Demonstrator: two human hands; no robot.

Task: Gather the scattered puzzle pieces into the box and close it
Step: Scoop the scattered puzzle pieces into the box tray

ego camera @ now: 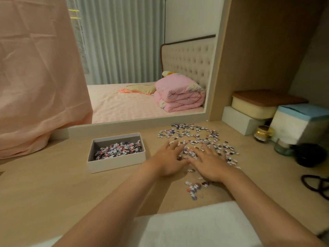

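An open white box [114, 164] sits on the wooden desk left of centre, with several puzzle pieces lying inside it. To its right, small white, pink and dark puzzle pieces [195, 135] are scattered over the desk. A smaller cluster of pieces [194, 188] lies nearer to me. My left hand [169, 160] and my right hand [210, 162] lie side by side, palms down, fingers spread flat on the near part of the scatter. Some pieces are hidden under them. No lid is in view.
At the right stand a white block [240, 121] with a cream lidded container [254, 107] on it, a blue-topped box [299, 122], two small jars [263, 133], a dark round object [309, 155] and a cord [318, 184]. A white cloth [195, 227] covers the near edge. A mirror stands behind.
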